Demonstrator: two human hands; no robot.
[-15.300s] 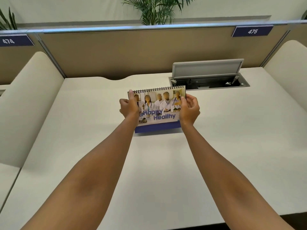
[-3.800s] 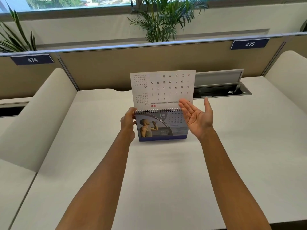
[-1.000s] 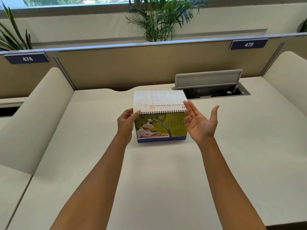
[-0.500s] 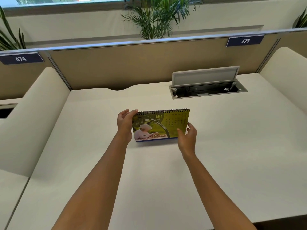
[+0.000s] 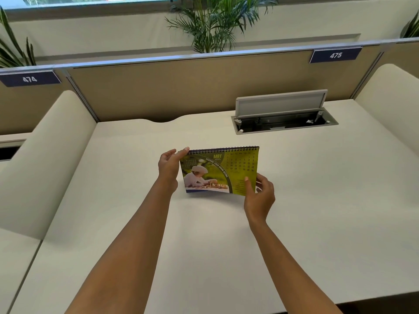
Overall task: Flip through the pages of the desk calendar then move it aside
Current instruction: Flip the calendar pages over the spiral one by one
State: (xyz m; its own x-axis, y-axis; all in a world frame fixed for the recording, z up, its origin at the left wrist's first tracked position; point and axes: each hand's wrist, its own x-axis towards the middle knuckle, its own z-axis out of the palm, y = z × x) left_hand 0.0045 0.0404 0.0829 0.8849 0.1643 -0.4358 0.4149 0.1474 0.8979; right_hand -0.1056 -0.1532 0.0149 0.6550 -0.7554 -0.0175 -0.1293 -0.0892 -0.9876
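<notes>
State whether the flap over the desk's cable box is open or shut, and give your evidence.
Open: the grey flap stands raised behind the cable box, leaving its dark interior exposed.

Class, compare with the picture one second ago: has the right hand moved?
Yes. The right hand has dropped nearer the person, farther from the desk's cable hatch, and now pinches the calendar's lower right corner.

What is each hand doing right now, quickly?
Left hand: holds the desk calendar at its top left corner.
Right hand: pinches the calendar's lower right corner, thumb on front.
</notes>
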